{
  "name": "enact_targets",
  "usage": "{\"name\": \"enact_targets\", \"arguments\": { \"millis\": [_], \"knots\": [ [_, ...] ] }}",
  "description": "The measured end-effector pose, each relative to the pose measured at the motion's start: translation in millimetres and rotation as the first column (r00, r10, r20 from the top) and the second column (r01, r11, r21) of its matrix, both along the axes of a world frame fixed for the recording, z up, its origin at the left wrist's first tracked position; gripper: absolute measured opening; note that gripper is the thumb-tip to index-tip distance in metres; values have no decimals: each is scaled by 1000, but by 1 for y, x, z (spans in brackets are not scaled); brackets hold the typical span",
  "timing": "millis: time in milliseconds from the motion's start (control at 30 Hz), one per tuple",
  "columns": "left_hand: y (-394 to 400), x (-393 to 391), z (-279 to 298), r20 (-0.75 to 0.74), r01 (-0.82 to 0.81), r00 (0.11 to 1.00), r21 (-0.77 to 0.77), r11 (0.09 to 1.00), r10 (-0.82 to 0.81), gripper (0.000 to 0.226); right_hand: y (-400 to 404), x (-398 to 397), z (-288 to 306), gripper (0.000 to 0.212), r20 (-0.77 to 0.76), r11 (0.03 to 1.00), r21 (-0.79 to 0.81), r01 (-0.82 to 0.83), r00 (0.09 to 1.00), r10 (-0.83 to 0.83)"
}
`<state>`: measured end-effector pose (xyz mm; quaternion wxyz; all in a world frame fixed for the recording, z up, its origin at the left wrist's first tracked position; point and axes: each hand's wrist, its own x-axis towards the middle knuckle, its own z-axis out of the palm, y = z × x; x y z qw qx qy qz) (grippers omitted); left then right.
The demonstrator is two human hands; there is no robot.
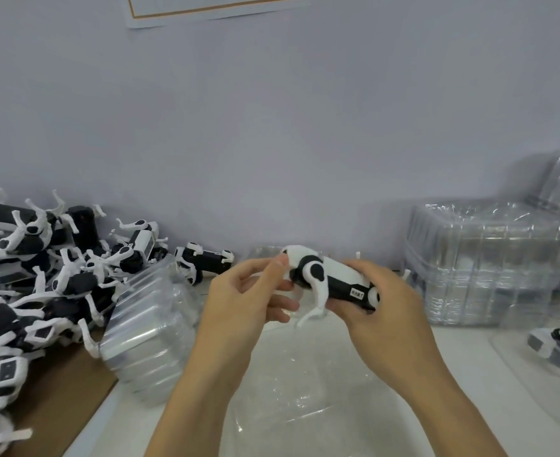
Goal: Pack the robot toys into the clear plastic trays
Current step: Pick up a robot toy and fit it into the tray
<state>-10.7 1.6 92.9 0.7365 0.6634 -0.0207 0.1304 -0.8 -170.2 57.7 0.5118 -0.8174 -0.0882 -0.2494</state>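
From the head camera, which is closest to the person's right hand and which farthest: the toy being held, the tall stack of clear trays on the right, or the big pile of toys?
1. Held robot toy: in the right hand itself.
2. Stack of clear trays: just to its right, against the wall.
3. Pile of robot toys: far left, beyond the left hand.
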Motion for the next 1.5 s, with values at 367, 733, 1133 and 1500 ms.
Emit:
{"name": "enact_targets", "arguments": {
  "millis": [367, 733, 1133, 1500],
  "knots": [
    [23, -18, -55, -148, 23, 976, 796, 604, 158, 39, -7, -1, -3, 21, -44, 969, 247, 2, 999, 10],
    [10, -29, -35, -206, 81, 855, 959, 271, 475, 31, -24, 2, 2, 11, -43, 938, 341, 68, 997, -56],
    [0, -26, -26, -246, 131, 879, 948, 291, 408, 34, -29, 4, 1, 12, -38, 941, 328, 89, 996, -81],
    [-12, 5, -80, -318, 237, 933, 186, 953, -170, 85, -22, 1, 3, 16, -67, 945, 327, -23, 997, 48]
  ]
}}
